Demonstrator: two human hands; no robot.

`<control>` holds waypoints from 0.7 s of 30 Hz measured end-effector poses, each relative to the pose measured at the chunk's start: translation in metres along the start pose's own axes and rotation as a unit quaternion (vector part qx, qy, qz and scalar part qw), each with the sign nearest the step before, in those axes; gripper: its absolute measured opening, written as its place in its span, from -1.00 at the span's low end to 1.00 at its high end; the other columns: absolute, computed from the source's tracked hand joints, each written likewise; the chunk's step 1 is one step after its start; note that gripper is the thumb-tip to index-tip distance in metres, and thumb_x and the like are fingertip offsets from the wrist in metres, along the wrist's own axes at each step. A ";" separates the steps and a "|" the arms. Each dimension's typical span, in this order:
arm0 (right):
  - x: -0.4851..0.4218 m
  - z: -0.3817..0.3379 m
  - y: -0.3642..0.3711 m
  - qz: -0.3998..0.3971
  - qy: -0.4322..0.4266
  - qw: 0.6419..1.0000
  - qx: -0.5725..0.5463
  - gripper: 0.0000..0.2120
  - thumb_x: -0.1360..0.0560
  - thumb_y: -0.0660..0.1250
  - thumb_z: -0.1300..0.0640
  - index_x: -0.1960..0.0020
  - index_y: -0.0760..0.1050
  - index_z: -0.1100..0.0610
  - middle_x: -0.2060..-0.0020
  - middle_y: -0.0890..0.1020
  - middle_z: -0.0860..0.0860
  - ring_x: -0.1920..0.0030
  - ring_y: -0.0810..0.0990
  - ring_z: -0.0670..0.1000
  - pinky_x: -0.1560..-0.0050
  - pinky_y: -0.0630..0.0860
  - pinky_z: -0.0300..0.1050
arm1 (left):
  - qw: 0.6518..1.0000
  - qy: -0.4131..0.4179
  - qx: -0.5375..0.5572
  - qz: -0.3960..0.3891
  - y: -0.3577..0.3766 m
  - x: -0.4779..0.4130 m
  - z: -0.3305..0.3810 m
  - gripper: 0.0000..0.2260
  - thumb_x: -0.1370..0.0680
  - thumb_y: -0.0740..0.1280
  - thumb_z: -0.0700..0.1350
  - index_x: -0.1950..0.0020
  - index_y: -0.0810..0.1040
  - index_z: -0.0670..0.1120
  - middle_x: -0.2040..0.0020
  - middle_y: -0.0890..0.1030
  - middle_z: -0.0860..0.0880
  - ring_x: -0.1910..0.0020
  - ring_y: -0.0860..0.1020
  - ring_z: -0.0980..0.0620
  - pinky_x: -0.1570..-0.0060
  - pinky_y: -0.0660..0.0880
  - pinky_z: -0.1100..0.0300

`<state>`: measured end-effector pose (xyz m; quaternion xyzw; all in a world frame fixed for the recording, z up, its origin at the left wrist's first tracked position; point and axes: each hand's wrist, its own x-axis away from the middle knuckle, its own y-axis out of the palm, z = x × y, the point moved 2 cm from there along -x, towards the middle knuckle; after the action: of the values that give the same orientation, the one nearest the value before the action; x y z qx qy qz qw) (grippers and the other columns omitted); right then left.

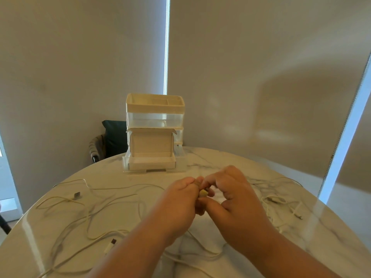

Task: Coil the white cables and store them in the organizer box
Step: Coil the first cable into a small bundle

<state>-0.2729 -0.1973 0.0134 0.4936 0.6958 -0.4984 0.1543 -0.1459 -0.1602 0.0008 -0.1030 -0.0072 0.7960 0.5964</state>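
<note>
Over the marble table [230, 157], our left hand [180, 203] and right hand [234, 199] meet on a small pale piece [203, 193].
Both hands curl their fingers to pinch it; we cannot tell what it is. Uncoiled white cables [90, 207] sprawl on the table to either side. At the far edge stands the organizer box [154, 109], with an open cardboard box [151, 147] against its front.
</note>
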 end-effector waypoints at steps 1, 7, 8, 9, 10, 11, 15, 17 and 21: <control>-0.001 -0.001 -0.003 0.008 0.017 0.999 -0.029 -0.76 -0.39 0.49 0.32 0.13 0.56 0.00 0.13 0.48 -0.10 0.08 0.52 -0.24 0.19 0.40 -0.51 | 0.999 -0.012 0.026 -0.023 0.001 -0.001 -0.002 -0.58 -0.66 0.13 0.11 0.11 0.64 -0.13 0.33 0.58 0.01 0.35 0.49 0.13 0.22 0.48 0.26; -0.002 0.009 -0.001 -0.036 0.055 0.990 -0.127 -0.80 -0.44 0.43 0.36 0.10 0.59 0.07 0.09 0.63 -0.05 0.14 0.66 -0.10 0.18 0.57 -0.28 | 0.989 -0.013 0.052 -0.138 -0.001 -0.005 -0.011 -0.48 -0.42 0.21 0.35 0.03 0.62 -0.07 0.19 0.52 -0.05 0.18 0.44 -0.03 -0.01 0.40 -0.07; -0.001 0.012 0.000 -0.044 0.065 0.984 -0.157 -0.78 -0.44 0.42 0.37 0.12 0.58 0.05 0.19 0.66 0.01 0.21 0.68 0.00 0.19 0.62 -0.11 | 0.988 -0.010 0.048 -0.145 -0.001 -0.007 -0.011 -0.59 -0.39 0.28 0.28 0.10 0.62 -0.04 0.22 0.51 -0.04 0.20 0.44 -0.02 0.01 0.41 -0.06; -0.001 0.014 0.001 -0.048 0.077 0.981 -0.174 -0.77 -0.43 0.41 0.37 0.13 0.57 0.04 0.26 0.67 0.04 0.27 0.68 0.06 0.20 0.63 0.02 | 0.988 -0.015 0.039 -0.146 -0.001 -0.007 -0.009 -0.72 -0.32 0.35 0.18 0.18 0.63 0.00 0.26 0.52 -0.02 0.24 0.47 0.01 0.02 0.45 -0.05; -0.001 0.016 0.002 -0.044 0.085 0.979 -0.182 -0.78 -0.41 0.41 0.34 0.15 0.58 0.01 0.28 0.67 0.04 0.27 0.68 0.07 0.19 0.64 0.10 | 0.989 -0.032 0.022 -0.144 -0.001 -0.010 -0.010 -0.82 -0.24 0.39 0.07 0.24 0.64 0.03 0.29 0.53 -0.01 0.30 0.50 0.04 0.03 0.49 -0.04; -0.001 0.017 0.002 -0.038 0.085 0.981 -0.171 -0.81 -0.38 0.42 0.28 0.15 0.58 0.00 0.26 0.66 0.02 0.24 0.67 0.07 0.17 0.63 0.14 | 0.988 -0.047 0.001 -0.149 -0.003 -0.011 -0.011 -0.85 -0.20 0.41 -0.05 0.26 0.63 0.03 0.31 0.54 -0.01 0.33 0.52 0.07 0.04 0.54 -0.03; 0.000 0.021 0.007 -0.031 0.101 0.979 -0.177 -0.84 -0.34 0.48 0.19 0.15 0.60 -0.03 0.20 0.64 -0.03 0.21 0.63 0.01 0.15 0.62 0.11 | 0.980 -0.009 -0.018 -0.197 -0.008 -0.003 -0.007 -0.86 -0.32 0.31 -0.21 0.14 0.51 -0.08 0.25 0.51 -0.01 0.27 0.48 0.08 0.01 0.55 0.07; 0.000 0.022 0.008 -0.032 0.111 0.974 -0.193 -0.87 -0.30 0.45 0.11 0.16 0.61 -0.04 0.20 0.65 -0.01 0.20 0.64 0.03 0.13 0.62 0.12 | 0.981 -0.002 -0.004 -0.193 -0.010 0.000 -0.005 -0.89 -0.35 0.31 -0.20 0.15 0.51 -0.07 0.28 0.48 0.00 0.30 0.45 0.08 0.02 0.54 0.06; -0.002 0.021 0.007 -0.028 0.108 0.957 -0.267 -0.85 -0.41 0.46 0.30 0.18 0.62 0.06 0.29 0.67 0.11 0.31 0.67 0.15 0.26 0.63 0.07 | 0.981 0.003 0.071 -0.178 -0.007 0.001 -0.004 -0.90 -0.36 0.28 -0.15 0.20 0.51 -0.16 0.34 0.45 -0.05 0.34 0.41 0.01 0.12 0.52 0.06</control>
<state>-0.2716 -0.2157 0.0013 0.4656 0.8294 -0.2428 0.1906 -0.1391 -0.1575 -0.0022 -0.0602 0.0327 0.6752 0.7344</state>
